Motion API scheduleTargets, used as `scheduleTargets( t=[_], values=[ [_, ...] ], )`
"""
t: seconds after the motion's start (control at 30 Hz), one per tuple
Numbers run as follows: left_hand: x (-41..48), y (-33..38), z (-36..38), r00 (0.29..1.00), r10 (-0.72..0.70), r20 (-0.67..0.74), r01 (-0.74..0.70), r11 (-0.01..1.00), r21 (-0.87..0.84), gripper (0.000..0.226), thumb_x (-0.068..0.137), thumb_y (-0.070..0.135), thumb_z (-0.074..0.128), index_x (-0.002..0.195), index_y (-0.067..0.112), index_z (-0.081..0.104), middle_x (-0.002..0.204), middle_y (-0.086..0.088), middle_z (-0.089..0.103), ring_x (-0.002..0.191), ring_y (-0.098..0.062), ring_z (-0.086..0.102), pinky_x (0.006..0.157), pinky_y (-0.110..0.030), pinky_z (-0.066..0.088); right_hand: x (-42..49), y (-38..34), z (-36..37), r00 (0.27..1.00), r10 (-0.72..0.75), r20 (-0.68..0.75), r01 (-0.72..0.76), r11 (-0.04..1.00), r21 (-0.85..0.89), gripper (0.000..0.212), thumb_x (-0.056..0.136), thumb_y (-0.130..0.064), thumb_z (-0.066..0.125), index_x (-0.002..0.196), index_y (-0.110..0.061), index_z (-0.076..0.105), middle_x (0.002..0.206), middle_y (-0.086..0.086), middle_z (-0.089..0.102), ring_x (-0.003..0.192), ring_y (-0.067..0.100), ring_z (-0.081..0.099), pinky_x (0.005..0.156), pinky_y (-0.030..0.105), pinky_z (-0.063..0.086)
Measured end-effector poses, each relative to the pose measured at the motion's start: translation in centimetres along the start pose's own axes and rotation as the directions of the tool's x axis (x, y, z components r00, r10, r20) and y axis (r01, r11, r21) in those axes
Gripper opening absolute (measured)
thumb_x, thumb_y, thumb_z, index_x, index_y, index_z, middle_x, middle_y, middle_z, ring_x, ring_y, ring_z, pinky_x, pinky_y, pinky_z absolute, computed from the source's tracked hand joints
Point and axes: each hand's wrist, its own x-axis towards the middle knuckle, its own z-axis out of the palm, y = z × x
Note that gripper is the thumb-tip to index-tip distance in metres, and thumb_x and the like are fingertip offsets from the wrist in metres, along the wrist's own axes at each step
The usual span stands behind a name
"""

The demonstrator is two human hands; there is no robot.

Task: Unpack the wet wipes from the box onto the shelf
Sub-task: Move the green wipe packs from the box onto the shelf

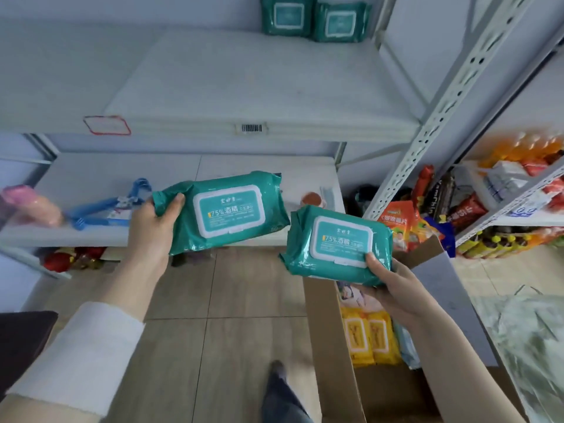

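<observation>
My upper shelf (244, 87): white board, two teal wet wipe packs (314, 19) upright side by side at back right corner, touching. Barcode label (251, 128) and red-bordered tag (106, 125) on front edge. Lower shelf (183, 175): blue hangers (103, 209) near left end, pink item (33, 206) at far left, blurred. Small round orange-brown thing (312, 199) near right edge. Tiled floor (213, 300): open cardboard box (329, 346) standing at right, yellow packs (369, 337) inside.
</observation>
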Motion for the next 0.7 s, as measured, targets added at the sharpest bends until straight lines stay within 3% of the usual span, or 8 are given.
scheduleTargets(
  t=[0.13, 0.3, 0.53, 0.7],
  values=[
    [6.7, 3.4, 3.6, 0.995, 0.088, 0.04, -0.087, 0.996, -0.012, 0.01, 0.092, 0.023, 0.055, 0.085, 0.025, 0.061, 0.086, 0.006, 0.064, 0.084, -0.018, 0.061, 0.078, -0.033, 0.051, 4.7, -6.0, 0.6, 0.996, -0.084, 0.015, 0.084, 0.996, -0.016, 0.102, 0.026, -0.046, 0.093, 0.112, -0.004, 0.056, 0.102, 0.009, 0.073, 0.091, 0.021, 0.071, 0.063, 0.028, 0.059],
    [13.7, 7.5, 9.2, 0.99, 0.116, 0.075, -0.109, 0.99, -0.084, 0.014, 0.094, 0.02, 0.053, 0.084, 0.024, 0.062, 0.086, 0.004, 0.065, 0.079, -0.012, 0.062, 0.068, -0.027, 0.05, 11.6, -13.7, 1.5, 0.984, -0.173, 0.045, 0.175, 0.984, -0.029, 0.094, 0.029, -0.044, 0.092, 0.108, -0.006, 0.056, 0.094, 0.005, 0.075, 0.087, 0.018, 0.072, 0.062, 0.025, 0.058],
    [22.9, 9.3, 15.1, 0.988, 0.115, 0.101, -0.109, 0.992, -0.06, 0.015, 0.092, 0.02, 0.055, 0.08, 0.021, 0.063, 0.084, -0.002, 0.066, 0.086, -0.026, 0.062, 0.082, -0.04, 0.051, 22.2, -20.7, 2.5, 0.965, -0.262, 0.02, 0.263, 0.963, -0.067, 0.107, 0.017, -0.046, 0.094, 0.111, -0.009, 0.055, 0.1, 0.008, 0.072, 0.089, 0.023, 0.071, 0.062, 0.028, 0.058],
    [30.2, 10.2, 19.2, 0.988, 0.118, 0.098, -0.111, 0.991, -0.072, 0.016, 0.092, 0.018, 0.056, 0.078, 0.023, 0.063, 0.081, 0.0, 0.065, 0.086, -0.023, 0.06, 0.088, -0.044, 0.05, 28.8, -25.0, 3.2, 0.951, -0.309, 0.009, 0.309, 0.95, -0.05, 0.087, 0.032, -0.045, 0.09, 0.104, -0.009, 0.056, 0.096, 0.008, 0.073, 0.083, 0.018, 0.072, 0.061, 0.026, 0.058]
  ],
)
